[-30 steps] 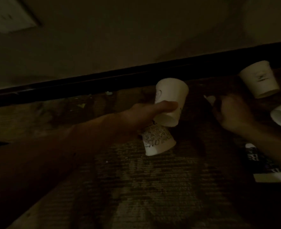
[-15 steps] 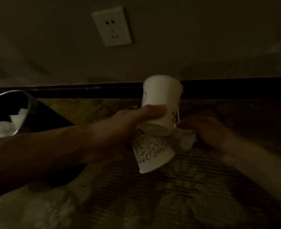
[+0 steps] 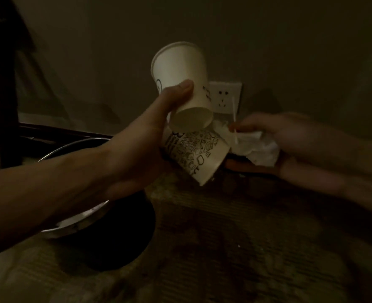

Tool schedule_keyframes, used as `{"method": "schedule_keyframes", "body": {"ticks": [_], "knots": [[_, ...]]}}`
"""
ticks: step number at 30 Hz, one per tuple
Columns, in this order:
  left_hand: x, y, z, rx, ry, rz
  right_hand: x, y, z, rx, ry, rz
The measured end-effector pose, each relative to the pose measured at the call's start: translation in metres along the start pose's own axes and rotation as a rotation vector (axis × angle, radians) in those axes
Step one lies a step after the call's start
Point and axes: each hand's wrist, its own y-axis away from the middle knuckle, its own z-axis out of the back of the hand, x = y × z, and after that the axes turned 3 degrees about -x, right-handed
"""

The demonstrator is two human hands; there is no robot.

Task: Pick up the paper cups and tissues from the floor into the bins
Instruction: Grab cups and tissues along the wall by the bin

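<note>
Two cups fill the grip of my left hand [image 3: 140, 147]: plain cup [image 3: 180, 75] under the thumb, printed cup [image 3: 195, 157] tucked beneath, so one trip clears both. Right hand [image 3: 290, 136] beside it, grip bunched round the tissue [image 3: 260, 148]. Bin [image 3: 76, 225] sits below my left wrist.

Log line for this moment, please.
left hand: holds plain cup, printed cup | right hand: holds tissue | bin: under left forearm
</note>
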Motion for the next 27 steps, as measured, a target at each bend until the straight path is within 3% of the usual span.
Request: {"method": "schedule_keyframes", "body": {"ticks": [7,15,21,24,27], "knots": [[-0.027,0.010,0.051,-0.013,0.173,-0.052,0.050,-0.016,-0.086,-0.183,0.210,0.179],[-0.013,0.031,0.132,-0.321,0.134,0.070,0.016,-0.075,-0.164,-0.269,0.486,0.276],[0.007,0.060,0.188,-0.419,-0.082,0.122,-0.013,-0.095,-0.185,-0.178,0.652,0.276],[0.005,0.073,0.215,-0.355,-0.409,0.161,-0.018,-0.100,-0.185,-0.163,0.683,0.275],[0.004,0.088,0.239,-0.227,-0.756,0.368,-0.018,-0.106,-0.181,-0.193,0.681,0.281]]}}
